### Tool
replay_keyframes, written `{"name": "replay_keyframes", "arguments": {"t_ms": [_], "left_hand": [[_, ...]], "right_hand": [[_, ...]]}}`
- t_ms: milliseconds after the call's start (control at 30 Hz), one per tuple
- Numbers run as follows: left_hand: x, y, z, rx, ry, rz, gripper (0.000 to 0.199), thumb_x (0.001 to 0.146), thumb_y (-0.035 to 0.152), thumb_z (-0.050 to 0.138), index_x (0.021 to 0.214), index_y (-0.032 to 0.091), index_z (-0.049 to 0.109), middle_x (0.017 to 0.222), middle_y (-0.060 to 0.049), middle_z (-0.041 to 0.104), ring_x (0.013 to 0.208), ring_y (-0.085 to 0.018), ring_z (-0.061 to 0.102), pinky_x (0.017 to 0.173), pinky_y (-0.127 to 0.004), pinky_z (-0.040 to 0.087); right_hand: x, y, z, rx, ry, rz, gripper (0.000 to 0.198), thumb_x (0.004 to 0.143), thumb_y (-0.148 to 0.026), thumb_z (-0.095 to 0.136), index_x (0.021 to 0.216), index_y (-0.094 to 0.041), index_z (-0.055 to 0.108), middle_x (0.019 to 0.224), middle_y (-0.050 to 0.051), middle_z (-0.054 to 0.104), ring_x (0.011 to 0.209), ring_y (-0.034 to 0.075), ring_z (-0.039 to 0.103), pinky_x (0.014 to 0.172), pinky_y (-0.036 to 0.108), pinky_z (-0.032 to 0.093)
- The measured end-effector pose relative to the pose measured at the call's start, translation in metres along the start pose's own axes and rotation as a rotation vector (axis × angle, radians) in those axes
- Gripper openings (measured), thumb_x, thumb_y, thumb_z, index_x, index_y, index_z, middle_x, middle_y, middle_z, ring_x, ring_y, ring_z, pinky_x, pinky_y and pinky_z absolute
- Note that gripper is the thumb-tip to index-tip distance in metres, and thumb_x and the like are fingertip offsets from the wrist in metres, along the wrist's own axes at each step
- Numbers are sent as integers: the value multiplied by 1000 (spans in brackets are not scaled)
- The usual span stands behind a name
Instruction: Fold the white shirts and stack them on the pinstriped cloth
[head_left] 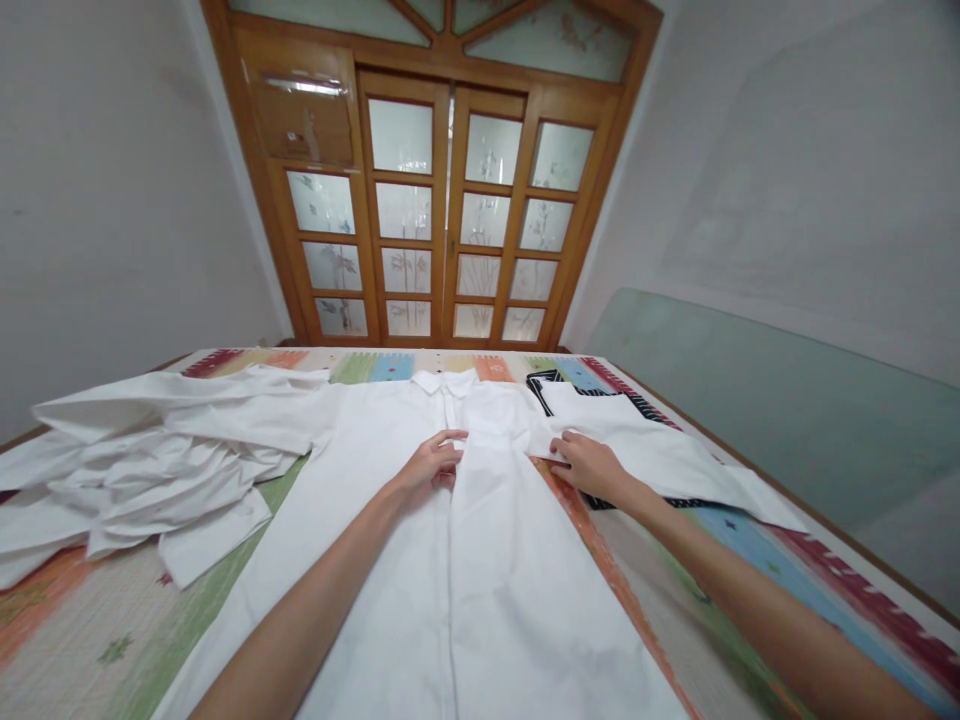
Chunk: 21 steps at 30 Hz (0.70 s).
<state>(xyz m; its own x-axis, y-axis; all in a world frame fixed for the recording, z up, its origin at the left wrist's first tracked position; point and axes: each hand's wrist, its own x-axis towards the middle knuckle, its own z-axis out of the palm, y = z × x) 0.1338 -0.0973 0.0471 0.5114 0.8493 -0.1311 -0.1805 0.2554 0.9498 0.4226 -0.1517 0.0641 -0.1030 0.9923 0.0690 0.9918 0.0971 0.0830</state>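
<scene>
One white shirt (517, 560) lies spread, collar (445, 384) away, on a patterned cover (120, 610) beside rumpled white cloth (161, 465); the left hand (427, 465) curls its fingers at the front placket (451, 600), the right hand (592, 465) at the sleeve (675, 465). Whether either pinches fabric cannot be told.
</scene>
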Motion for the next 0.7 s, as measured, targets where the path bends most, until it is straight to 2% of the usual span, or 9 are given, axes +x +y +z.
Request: {"name": "replay_keyframes", "arguments": {"t_ms": [100,200,400,467,533,633,700], "left_hand": [[-6,-1,2,37,43,-3,45,59,26,74,102,20,62,64,9,50,51,-5,46,47,-17,33],[-10,-2,-3,83,170,11,40,58,25,72,96,19,64,63,8,51,52,-6,46,48,-17,32],[-14,-4,-19,137,401,-2,29,57,22,73,84,16,64,66,4,57,54,-7,51,50,-19,36],[-17,-7,-20,121,445,4,31,59,19,71,88,16,62,64,6,56,50,-6,49,47,-18,35],[-22,-8,-20,117,470,-19,40,62,17,70,101,18,58,63,7,55,46,-6,48,44,-18,35],[-35,-8,-16,125,452,-111,63,67,17,71,123,19,45,69,4,60,53,-11,58,47,-20,45],[-46,-8,-14,111,397,-165,73,69,19,72,132,17,36,75,0,65,61,-16,64,51,-25,52]], "right_hand": [[1,1,7,-138,-25,12,20,93,-25,49,102,-20,66,110,11,64,101,22,61,69,25,42],[5,4,8,-216,-28,14,26,95,-17,41,99,-18,67,109,12,64,102,24,61,69,26,43],[10,21,-3,-249,39,172,29,96,-14,36,104,-15,63,107,15,65,99,24,63,69,26,44],[9,22,-7,-243,57,206,30,97,-15,34,104,-15,63,106,15,66,97,24,65,66,27,43],[4,19,-9,-213,85,213,29,97,-17,35,104,-15,63,106,14,66,95,24,65,64,27,42],[-10,7,-8,-79,129,199,23,95,-23,41,100,-17,63,104,12,68,91,24,66,63,28,41],[-22,-2,-4,88,98,158,19,92,-28,46,92,-18,63,94,9,71,85,23,66,65,29,42]]}}
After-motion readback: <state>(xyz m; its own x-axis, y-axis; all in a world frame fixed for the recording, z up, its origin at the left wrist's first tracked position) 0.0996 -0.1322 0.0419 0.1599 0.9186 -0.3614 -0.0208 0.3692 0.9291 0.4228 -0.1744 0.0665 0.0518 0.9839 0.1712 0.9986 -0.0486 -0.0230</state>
